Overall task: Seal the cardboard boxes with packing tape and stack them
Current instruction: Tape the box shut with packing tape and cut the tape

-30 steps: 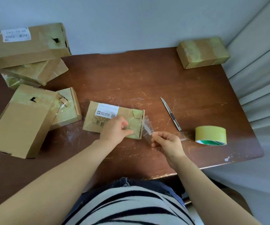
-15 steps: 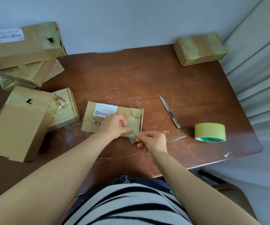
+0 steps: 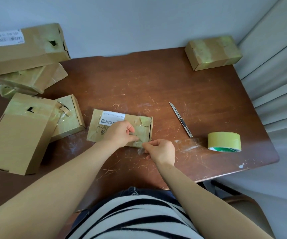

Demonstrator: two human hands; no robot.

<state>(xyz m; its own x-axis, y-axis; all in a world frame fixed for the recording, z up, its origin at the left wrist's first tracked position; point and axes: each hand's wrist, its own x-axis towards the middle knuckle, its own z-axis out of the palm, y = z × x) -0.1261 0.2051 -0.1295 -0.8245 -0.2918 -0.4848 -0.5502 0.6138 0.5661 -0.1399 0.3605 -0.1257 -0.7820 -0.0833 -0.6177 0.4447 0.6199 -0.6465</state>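
Head view: a flat brown cardboard box with a white label lies in the middle of the scratched brown wooden table. The left hand rests on this box with bent fingers, its thumb pushing down by the near edge; I cannot tell if it grips anything. The right hand pinches a small clear strip of tape at the box's near right corner. A thin silver knife and a yellow-green roll of packing tape lie to the right. More taped brown boxes sit piled at the left
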